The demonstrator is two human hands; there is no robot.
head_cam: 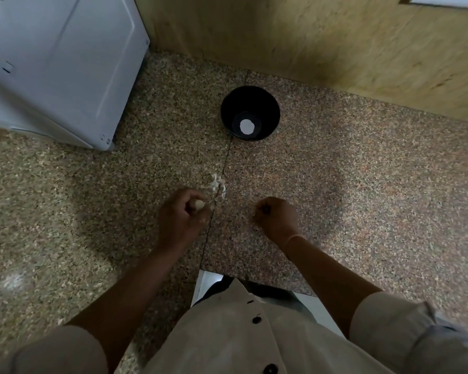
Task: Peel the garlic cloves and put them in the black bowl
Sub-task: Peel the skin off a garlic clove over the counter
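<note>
Speckled stone counter (362,184), seen from above. A garlic clove (198,204) is gripped in the curled fingers of the left hand (183,215), beside the counter seam. The right hand (277,215) is clenched, well apart from the left; whether anything is held in it cannot be told. A small heap of peel (218,186) is seen just beyond the left hand. The black bowl (250,99) is set farther back, near the wooden wall (335,44); a pale round patch is shown at its bottom. A white appliance (60,63) is placed far left.
</note>
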